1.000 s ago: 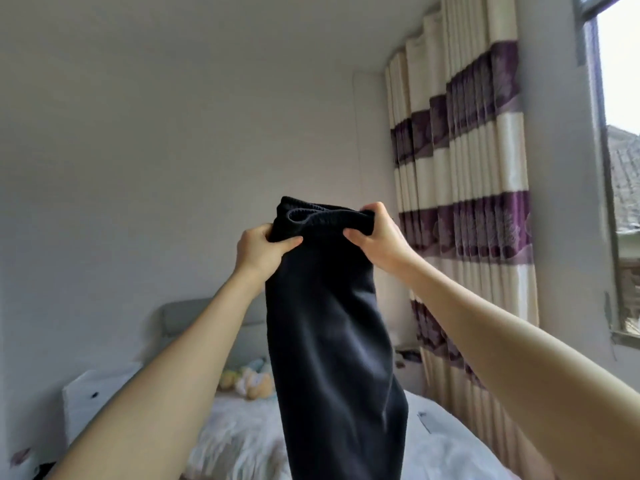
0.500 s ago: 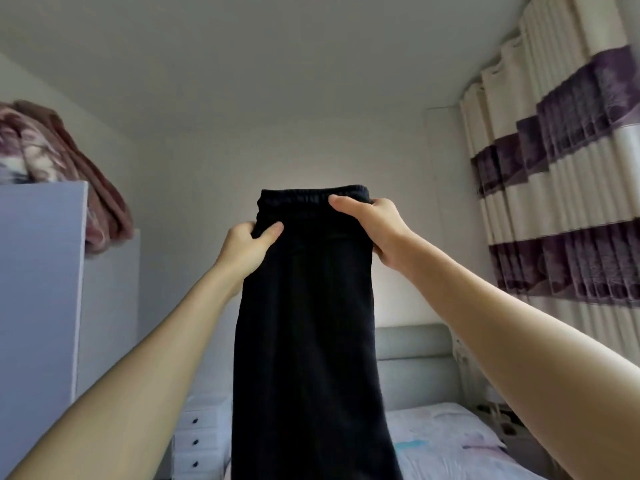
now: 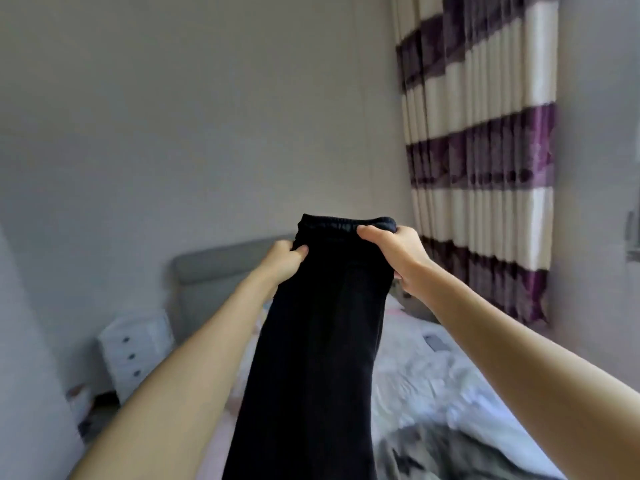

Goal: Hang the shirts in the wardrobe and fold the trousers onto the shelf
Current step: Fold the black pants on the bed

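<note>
A pair of black trousers [image 3: 322, 341] hangs straight down in front of me, held up by its elastic waistband. My left hand [image 3: 284, 259] grips the waistband's left corner, thumb on the near side. My right hand [image 3: 398, 252] grips the right corner, fingers curled over the top edge. Both arms are stretched out over the bed. The trouser legs run out of the frame at the bottom. No wardrobe or shelf is in view.
A bed [image 3: 443, 386] with pale rumpled bedding lies below, with a grey headboard [image 3: 221, 271] against the far wall. A white chest of drawers [image 3: 136, 351] stands left of it. Striped purple and cream curtains [image 3: 481, 161] hang at the right.
My view has dropped and swung right; the wardrobe top at the left is gone and the bed shows again. Both hands have kept hold of the waistband and now sit lower.
</note>
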Tool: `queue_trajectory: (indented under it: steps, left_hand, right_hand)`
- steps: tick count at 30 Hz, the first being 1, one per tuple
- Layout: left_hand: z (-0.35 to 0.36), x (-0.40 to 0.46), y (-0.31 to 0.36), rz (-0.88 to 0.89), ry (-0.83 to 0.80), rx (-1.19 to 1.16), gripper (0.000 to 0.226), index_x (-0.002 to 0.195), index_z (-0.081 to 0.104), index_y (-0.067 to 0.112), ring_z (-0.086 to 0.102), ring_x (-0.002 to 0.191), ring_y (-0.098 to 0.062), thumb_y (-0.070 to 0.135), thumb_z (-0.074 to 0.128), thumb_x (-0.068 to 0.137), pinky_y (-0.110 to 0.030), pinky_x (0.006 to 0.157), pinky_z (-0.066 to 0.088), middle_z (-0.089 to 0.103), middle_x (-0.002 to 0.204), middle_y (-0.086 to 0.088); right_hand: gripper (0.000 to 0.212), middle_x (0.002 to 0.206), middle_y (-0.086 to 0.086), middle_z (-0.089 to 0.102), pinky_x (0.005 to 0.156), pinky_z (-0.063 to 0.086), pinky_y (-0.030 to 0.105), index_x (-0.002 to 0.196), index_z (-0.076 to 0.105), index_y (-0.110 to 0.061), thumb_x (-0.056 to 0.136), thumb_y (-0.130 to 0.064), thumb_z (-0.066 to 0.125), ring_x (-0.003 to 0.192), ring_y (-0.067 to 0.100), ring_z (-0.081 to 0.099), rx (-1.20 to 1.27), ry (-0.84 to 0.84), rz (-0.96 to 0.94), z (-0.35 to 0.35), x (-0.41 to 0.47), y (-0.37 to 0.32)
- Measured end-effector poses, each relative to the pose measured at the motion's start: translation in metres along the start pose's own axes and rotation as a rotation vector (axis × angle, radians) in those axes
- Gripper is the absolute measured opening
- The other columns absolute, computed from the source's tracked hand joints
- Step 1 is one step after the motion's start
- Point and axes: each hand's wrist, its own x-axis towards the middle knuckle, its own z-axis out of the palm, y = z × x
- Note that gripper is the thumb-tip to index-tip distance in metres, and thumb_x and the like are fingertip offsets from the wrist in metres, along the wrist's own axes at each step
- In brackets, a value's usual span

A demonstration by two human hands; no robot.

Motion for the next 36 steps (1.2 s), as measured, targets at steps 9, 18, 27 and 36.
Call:
queue_trajectory:
  steps: [9,18,27,36]
  left_hand:
    - [0.256,0.001,-0.140,-0.292,-0.318,0.001,0.020,0.082,0.058,0.013,0.050,0.063,-0.016,0.020,0.045,0.096,-0.025,0.057,0.040,0.053,0.072,-0.005]
    - [0.396,-0.046,-0.306,-1.095,-0.639,-0.678,0.052,0.102,0.059,0.004,0.062,0.097,-0.038,0.046,0.031,0.094,-0.046,0.080,0.050,0.064,0.105,-0.022]
    - [0.429,-0.140,-0.424,-0.880,-0.636,-0.021,0.031,0.095,0.045,0.017,0.050,0.088,-0.018,-0.007,0.057,0.078,-0.025,0.066,0.039,0.050,0.100,-0.005]
    - [0.465,-0.131,-0.461,-0.960,-0.590,-0.231,0.052,0.122,0.056,0.003,0.066,0.100,-0.021,0.032,0.070,0.081,-0.035,0.089,0.052,0.067,0.112,-0.009]
  right_hand:
    - [0.016,0.077,-0.006,0.064,0.059,0.049,0.023,0.086,0.060,-0.019,0.077,-0.028,0.071,0.070,0.008,0.060,-0.242,0.122,0.263,-0.147,-0.009,0.226]
    - [0.037,0.102,0.003,0.058,0.079,0.048,0.034,0.111,0.066,-0.019,0.075,-0.022,0.075,0.093,0.025,0.059,-0.892,-0.090,0.049,-0.216,-0.092,0.440]
    - [0.060,0.130,0.011,0.050,0.102,0.038,0.045,0.130,0.053,-0.021,0.073,-0.028,0.072,0.127,0.029,0.044,-1.021,-0.791,0.082,-0.192,-0.211,0.544]
    - [0.036,0.114,0.013,0.049,0.090,0.040,0.038,0.120,0.047,-0.002,0.088,-0.015,0.056,0.108,0.029,0.048,-0.783,0.213,0.598,-0.200,-0.186,0.583]
